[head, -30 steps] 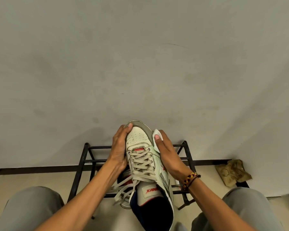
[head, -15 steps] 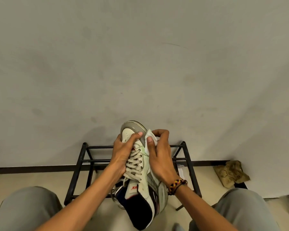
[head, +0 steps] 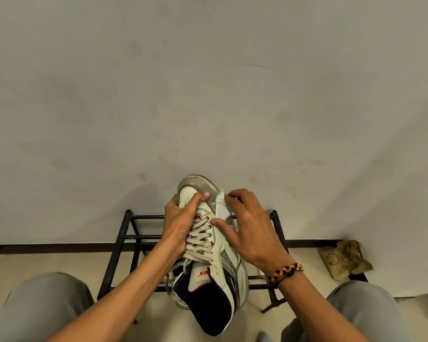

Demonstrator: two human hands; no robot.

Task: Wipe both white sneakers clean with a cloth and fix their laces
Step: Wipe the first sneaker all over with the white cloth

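Note:
A white sneaker with beige laces, a red logo on its tongue and a navy lining is held up in front of me, toe pointing away. My left hand grips its left side, thumb across the toe box. My right hand pinches a small white cloth against the sneaker's right side near the toe. Loose lace ends hang below my left wrist. Part of a second shoe's sole shows under the held sneaker.
A black metal shoe rack stands on the floor against the grey wall, right behind the sneaker. A crumpled brown cloth lies on the floor at the right. My grey-trousered knees frame the bottom corners.
The sneaker has rolled to the left, toe higher. My left thumb moved onto the toe box. My right hand went from lying flat on the side to pinching the cloth near the toe.

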